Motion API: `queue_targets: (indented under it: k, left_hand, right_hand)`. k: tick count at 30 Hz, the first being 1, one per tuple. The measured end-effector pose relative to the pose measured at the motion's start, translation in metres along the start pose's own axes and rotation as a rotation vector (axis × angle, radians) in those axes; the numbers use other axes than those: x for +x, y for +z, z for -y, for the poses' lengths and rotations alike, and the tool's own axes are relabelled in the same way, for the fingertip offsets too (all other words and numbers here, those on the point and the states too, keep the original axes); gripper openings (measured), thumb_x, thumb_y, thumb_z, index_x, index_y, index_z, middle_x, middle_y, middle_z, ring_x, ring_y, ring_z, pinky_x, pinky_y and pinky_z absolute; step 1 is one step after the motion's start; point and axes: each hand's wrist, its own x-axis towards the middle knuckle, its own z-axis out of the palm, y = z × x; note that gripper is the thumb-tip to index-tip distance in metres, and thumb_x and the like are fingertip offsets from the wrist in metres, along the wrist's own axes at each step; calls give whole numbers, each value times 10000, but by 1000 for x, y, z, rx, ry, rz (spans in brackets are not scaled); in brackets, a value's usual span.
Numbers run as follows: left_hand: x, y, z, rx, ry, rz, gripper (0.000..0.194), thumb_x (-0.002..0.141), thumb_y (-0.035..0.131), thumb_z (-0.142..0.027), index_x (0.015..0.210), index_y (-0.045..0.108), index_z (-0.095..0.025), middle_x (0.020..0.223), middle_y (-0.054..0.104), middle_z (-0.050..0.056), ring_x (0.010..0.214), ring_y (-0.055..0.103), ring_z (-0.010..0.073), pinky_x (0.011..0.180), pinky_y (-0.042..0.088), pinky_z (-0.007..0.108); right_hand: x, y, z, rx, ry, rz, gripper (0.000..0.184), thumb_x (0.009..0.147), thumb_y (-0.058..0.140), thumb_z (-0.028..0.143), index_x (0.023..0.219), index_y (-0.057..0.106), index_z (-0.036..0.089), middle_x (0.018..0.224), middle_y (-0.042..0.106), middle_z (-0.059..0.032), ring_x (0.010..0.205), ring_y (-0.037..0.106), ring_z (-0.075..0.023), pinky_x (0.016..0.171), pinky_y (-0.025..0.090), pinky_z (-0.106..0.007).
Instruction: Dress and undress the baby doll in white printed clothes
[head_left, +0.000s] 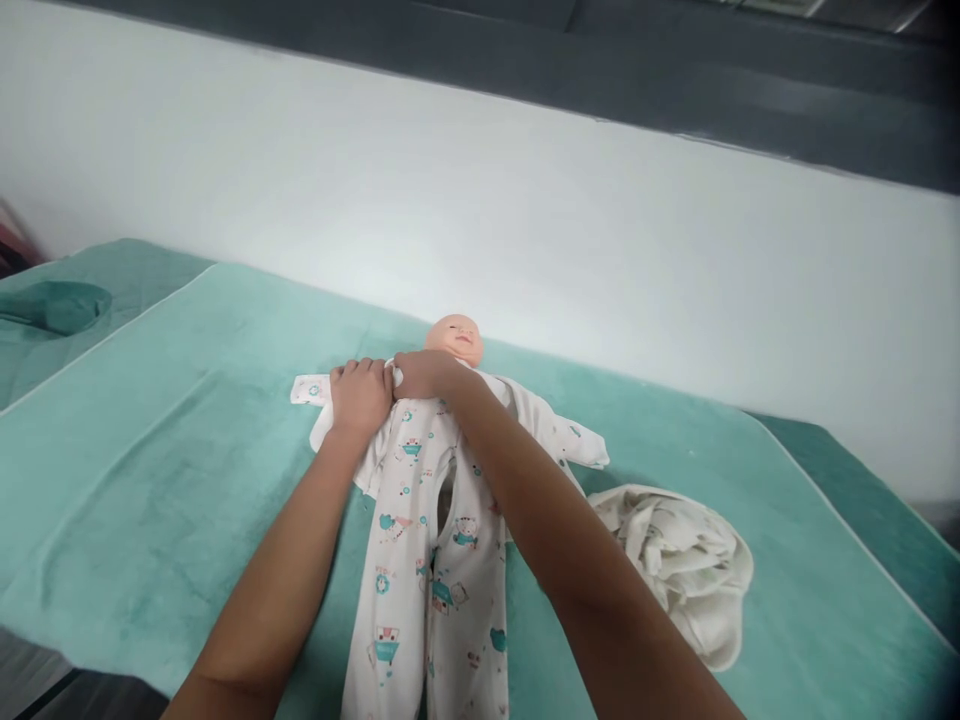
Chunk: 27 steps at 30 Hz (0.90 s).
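A baby doll (454, 338) lies on its back, its head toward the wall. It is dressed in a white long-sleeved baby top (541, 410). White baby pants (409, 500) with a teal and pink print lie along its body, legs toward me and a slit at the crotch. At the upper left of the pants, my left hand (362, 398) has its fingers curled over the fabric. Close beside it, my right hand (426, 374) is closed on white cloth at the top of the pants, just below the doll's head. My right forearm hides part of the top.
A crumpled cream cloth (682, 565) lies right of the doll, near my right forearm. Everything rests on a teal sheet (187, 430) over a bed or padded table. A white wall (480, 210) rises directly behind. On the far left, the teal padding has an opening (56, 306).
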Motion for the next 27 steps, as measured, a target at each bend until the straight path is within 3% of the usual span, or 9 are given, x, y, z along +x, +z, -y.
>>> queue_targets:
  k: [5,9,17,27]
  left_hand:
    - [-1,1,0,24,7,-18,423,1057,276,-317,955,668,-199,1002,724,97,1002,622,300,859,359,438]
    - [-2,-1,2,34,-6,-27,404,1063,275,-325,964,648,-205,978,717,82,965,631,282,819,374,412]
    - [-5,-8,7,40,-54,9,405,1076,260,-336,960,626,-208,973,710,73,973,645,251,806,396,370]
    - [-7,-8,17,51,-127,98,404,1070,263,-317,1008,645,-198,1043,715,92,1045,639,266,844,434,379]
  right_hand:
    - [-20,9,-4,-2,7,-139,322,863,589,361,1119,665,182,1020,736,-83,825,644,-208,622,378,-282]
    - [-35,13,-9,48,-20,-268,353,870,580,324,1208,677,297,1087,722,-30,952,645,-207,701,396,-274]
    - [-51,1,-27,138,16,-259,338,912,549,341,1204,715,377,1156,717,0,1006,648,-212,759,441,-290]
    - [-95,-17,-46,282,183,-319,368,913,545,285,1233,723,314,1233,719,-30,1129,638,-274,924,489,-379]
